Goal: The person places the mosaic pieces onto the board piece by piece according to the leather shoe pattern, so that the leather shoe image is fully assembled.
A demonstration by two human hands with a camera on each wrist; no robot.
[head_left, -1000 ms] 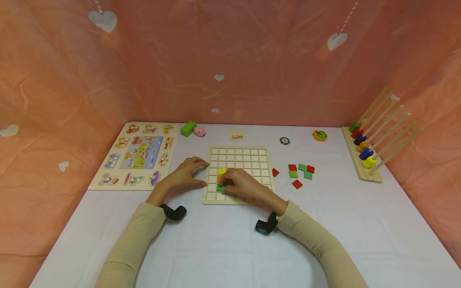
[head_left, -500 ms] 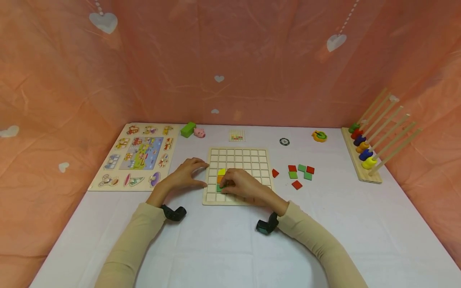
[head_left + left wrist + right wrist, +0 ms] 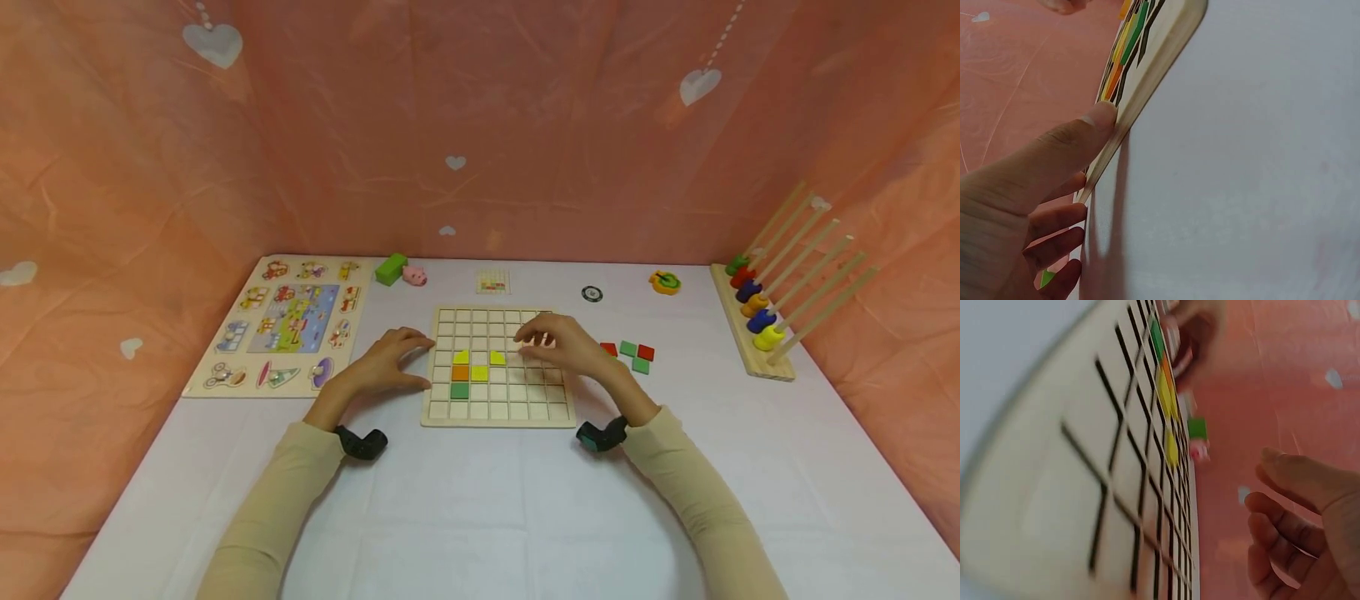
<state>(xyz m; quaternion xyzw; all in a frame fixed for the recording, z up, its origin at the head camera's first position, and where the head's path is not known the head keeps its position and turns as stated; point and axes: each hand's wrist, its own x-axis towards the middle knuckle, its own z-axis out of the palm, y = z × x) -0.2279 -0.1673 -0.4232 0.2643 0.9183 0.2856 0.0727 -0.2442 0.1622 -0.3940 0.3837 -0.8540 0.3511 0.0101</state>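
A wooden grid board (image 3: 498, 422) lies on the table in the head view. On it sit a green square tile (image 3: 460, 390), an orange tile (image 3: 461, 373), a yellow square tile (image 3: 479, 374) and two yellow cut-corner pieces, one at left (image 3: 462, 357) and one at right (image 3: 497, 358). My left hand (image 3: 382, 365) touches the board's left edge, its thumb (image 3: 1094, 122) and fingertips spread along the side. Above the board's right part hovers my right hand (image 3: 570, 343), fingers loosely bent and holding nothing. It hides part of the grid and some loose tiles.
Red and green tiles (image 3: 628, 347) lie right of the board. A small pattern card (image 3: 492, 282), green block (image 3: 391, 269), pink pig (image 3: 414, 276), round token (image 3: 592, 293) and orange-green toy (image 3: 665, 282) stand behind. A picture puzzle (image 3: 225, 333) is left, a peg stand (image 3: 750, 354) right.
My right hand has left the green tile, which stays in its cell, and moved right and away over the board. The yellow pieces it covered now show. My left hand has not moved.
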